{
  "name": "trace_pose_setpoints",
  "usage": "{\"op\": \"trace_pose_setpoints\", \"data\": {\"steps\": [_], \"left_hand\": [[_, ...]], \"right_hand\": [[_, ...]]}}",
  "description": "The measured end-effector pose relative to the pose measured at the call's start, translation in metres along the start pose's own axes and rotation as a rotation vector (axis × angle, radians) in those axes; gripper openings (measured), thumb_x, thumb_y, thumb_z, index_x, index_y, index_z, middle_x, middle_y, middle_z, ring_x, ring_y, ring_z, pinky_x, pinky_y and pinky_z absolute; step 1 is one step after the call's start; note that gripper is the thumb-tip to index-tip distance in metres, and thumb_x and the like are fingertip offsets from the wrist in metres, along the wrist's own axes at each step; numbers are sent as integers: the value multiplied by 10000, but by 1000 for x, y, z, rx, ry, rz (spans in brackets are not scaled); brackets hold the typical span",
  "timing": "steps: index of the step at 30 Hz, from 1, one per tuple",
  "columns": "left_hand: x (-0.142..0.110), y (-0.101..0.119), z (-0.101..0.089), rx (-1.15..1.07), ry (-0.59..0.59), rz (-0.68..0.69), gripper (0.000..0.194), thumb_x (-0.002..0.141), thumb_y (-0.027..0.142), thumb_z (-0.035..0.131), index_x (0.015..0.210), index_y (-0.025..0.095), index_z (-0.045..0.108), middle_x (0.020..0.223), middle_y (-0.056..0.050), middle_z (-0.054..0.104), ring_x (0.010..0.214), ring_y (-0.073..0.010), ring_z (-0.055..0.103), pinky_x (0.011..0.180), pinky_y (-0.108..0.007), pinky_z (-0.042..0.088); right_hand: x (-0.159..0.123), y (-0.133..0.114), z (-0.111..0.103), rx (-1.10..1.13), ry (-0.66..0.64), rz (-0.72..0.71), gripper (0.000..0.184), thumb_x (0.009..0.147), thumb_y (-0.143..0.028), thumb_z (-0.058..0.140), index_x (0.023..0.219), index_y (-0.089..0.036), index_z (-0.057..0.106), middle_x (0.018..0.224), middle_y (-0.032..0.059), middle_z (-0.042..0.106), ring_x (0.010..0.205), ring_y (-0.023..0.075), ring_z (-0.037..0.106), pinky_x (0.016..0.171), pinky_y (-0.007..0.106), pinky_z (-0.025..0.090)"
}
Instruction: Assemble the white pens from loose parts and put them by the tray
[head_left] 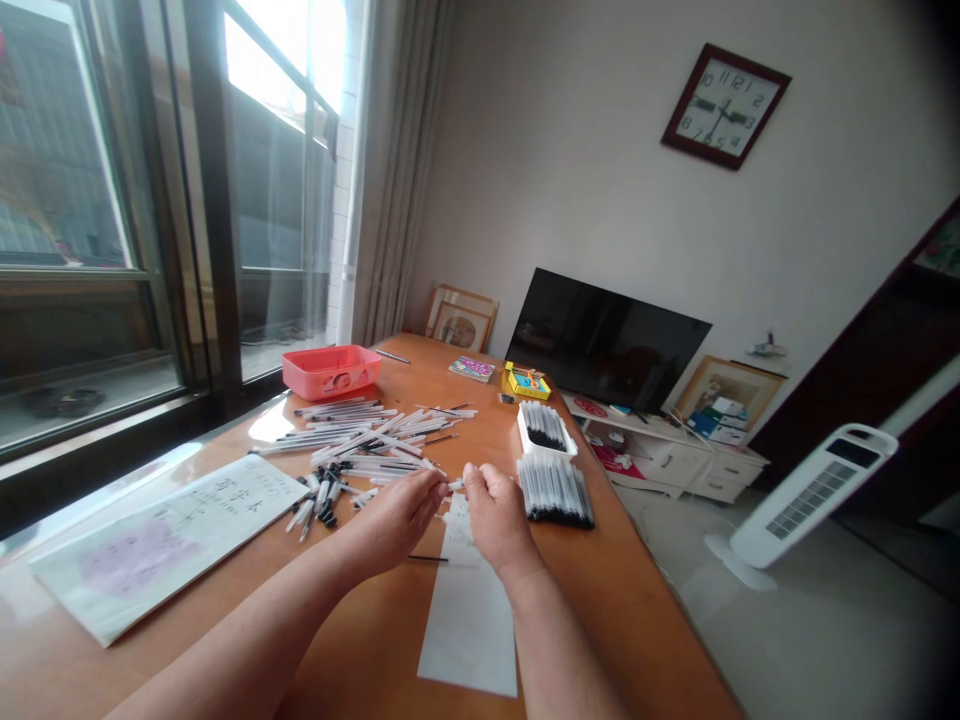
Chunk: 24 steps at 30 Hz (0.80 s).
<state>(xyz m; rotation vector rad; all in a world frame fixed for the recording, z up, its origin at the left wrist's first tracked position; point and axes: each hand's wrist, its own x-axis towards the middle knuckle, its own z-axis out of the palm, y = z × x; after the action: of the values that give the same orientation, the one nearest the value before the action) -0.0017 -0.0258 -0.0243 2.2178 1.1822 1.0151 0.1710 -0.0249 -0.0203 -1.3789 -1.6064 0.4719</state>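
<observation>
Bare forearms (247, 630) reach over the wooden bench (360, 660). Left to right: open booklet with handwritten characters (165, 540); loose heap of clear pens (360, 450); left hand (397, 515) and right hand (499, 515), both closed, their fingertips (472, 478) apparently pinching a small white pen piece (454, 485) between them, though it is too small to be certain; white paper sheet (469, 620) beneath; white tray of pens (544, 425); packed row of pens (555, 490).

one left hand (401, 517), one right hand (497, 517), one white tray (559, 452)
</observation>
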Motion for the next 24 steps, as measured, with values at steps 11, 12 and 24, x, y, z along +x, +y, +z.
{"op": "trace_pose_setpoints", "data": {"steps": [11,12,24], "left_hand": [[6,11,-11,167,-18,62,291,1013,353,436,975,236,701,880,-54,728,844,-214,651,777,-290,413],[6,11,-11,179,-13,59,292,1013,357,437,985,240,703,884,-53,732,853,-216,656,793,-294,414],[5,-7,11,350,116,84,209,968,315,533,1124,250,655,1145,-76,692,1081,-280,570,931,-411,408]], "right_hand": [[1,0,-2,74,19,31,458,944,-548,508,621,-233,433,555,-36,512,558,147,448,543,252,333],[0,-1,-2,99,3,46,447,940,-560,517,642,-230,473,569,-29,543,571,152,480,549,251,347],[11,6,-28,97,371,27,361,939,-504,534,723,-216,552,645,-6,617,614,165,518,606,270,366]]}}
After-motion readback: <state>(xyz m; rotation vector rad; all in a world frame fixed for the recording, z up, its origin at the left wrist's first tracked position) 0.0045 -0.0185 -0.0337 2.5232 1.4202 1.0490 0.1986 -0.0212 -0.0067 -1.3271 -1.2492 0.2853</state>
